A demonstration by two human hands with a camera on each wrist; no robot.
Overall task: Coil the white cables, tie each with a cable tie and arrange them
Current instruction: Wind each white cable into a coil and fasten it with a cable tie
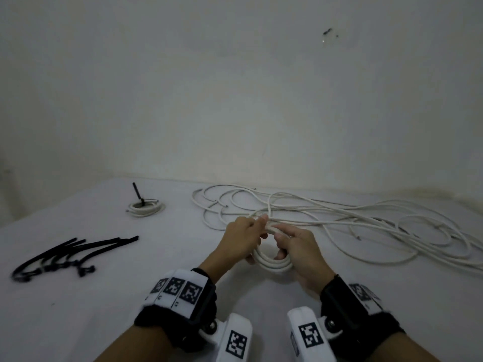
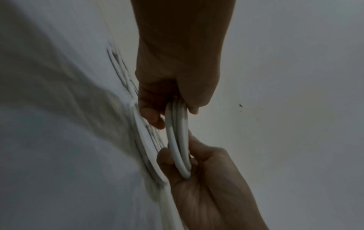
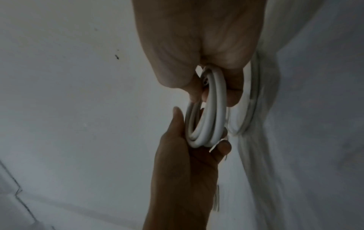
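Note:
A small white cable coil [image 1: 273, 262] of a few loops is held just above the white table [image 1: 104, 309], in front of me. My left hand [image 1: 257, 231] grips its left and far side, fingers curled round the loops. My right hand [image 1: 281, 244] grips the near right side. In the left wrist view the left hand [image 2: 173, 109] pinches the top of the coil [image 2: 178, 140]. In the right wrist view the right hand [image 3: 212, 96] holds the coil [image 3: 208, 124] while the left hand supports it from below. The cable's tail runs off into the loose white cables [image 1: 352, 220].
A finished coil [image 1: 145, 208] lies at the back left with a black tie sticking up from it. Several black cable ties [image 1: 65, 254] lie at the left of the table. Loose cable loops spread over the back and right, up to the wall [image 1: 235, 100].

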